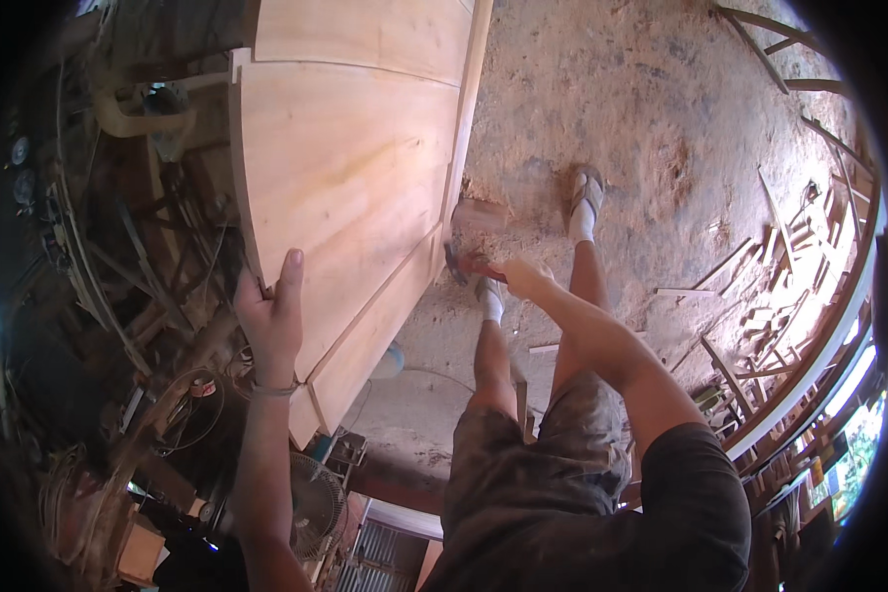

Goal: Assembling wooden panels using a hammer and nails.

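Observation:
A large pale wooden panelled piece (350,187), perhaps a cabinet or door, stands in front of me to the left. My left hand (274,316) grips its left edge, thumb on the top face and fingers mostly hidden beyond the edge. My right hand (529,280) is closed around the reddish handle of a hammer (481,268). The hammer's dark head is close to the piece's right edge; I cannot tell whether it touches. Just beyond it is a blurred brownish block shape (481,215).
Wood scraps (775,331) lie scattered on the dirt floor (651,128) at right. A round fan (314,503) stands at the lower left. Dark clutter with curved strips (89,266) fills the left side. My feet are on the floor beside the wooden piece.

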A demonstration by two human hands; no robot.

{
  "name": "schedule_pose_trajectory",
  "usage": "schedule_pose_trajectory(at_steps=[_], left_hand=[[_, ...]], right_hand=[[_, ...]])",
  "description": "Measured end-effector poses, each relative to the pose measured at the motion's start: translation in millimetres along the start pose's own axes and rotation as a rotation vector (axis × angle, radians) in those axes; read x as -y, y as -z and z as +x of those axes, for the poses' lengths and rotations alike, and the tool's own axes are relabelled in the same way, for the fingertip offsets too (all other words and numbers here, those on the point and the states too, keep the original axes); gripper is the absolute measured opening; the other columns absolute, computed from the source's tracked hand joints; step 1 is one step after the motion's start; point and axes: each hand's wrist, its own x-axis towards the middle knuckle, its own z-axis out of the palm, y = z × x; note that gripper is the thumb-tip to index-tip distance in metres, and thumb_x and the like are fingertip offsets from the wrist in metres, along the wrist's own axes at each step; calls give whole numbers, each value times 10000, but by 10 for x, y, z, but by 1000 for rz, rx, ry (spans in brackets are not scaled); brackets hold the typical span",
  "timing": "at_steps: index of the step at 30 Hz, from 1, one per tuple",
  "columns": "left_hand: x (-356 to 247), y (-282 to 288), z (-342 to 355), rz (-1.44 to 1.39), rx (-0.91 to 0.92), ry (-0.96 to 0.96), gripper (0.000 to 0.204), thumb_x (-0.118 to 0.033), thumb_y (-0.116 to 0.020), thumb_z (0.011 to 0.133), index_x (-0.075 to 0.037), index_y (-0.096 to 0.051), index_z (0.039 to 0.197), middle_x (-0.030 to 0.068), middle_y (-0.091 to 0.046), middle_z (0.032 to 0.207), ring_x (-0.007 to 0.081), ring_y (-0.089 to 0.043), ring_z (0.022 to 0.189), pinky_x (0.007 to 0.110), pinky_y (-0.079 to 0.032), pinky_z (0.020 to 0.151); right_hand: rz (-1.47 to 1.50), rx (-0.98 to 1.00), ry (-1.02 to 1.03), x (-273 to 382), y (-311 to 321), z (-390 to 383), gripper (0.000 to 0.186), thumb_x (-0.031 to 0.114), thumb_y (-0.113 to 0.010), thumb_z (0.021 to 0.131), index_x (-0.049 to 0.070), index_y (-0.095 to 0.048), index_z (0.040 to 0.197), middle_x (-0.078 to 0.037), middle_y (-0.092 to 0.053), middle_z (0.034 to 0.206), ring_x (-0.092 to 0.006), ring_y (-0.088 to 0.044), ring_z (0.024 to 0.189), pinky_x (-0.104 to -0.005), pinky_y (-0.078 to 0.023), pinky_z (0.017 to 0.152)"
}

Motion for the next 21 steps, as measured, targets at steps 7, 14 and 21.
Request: schedule_pose_trajectory(at_steps=[7,14,21], left_hand=[[35,-23,36,-3,20,-154,352,-180,-683,974,54,-596,1223,75,-679,1126,106,-612,985,265,-484,883],[-23,-17,3,76,-2,-135,337,-188,-708,958,56,-619,1173,98,-702,1076,129,-633,957,288,-500,863],[-6,-38,21,93,-19,-175,337,-198,-725,944,53,-630,1147,101,-708,1047,136,-641,910,294,-509,825]], right_hand=[[95,-250,-124,-177,992,549,365,144,-637,848,168,-667,1211,-148,-721,1072,-371,-697,1020,-486,-565,847],[72,-156,-108,-156,428,272,360,108,-605,850,165,-656,1201,-168,-708,1104,-370,-691,1037,-499,-558,857],[170,-341,-217,46,1101,424,454,150,-606,888,134,-583,1341,-204,-709,1118,-372,-696,1046,-486,-558,873]])
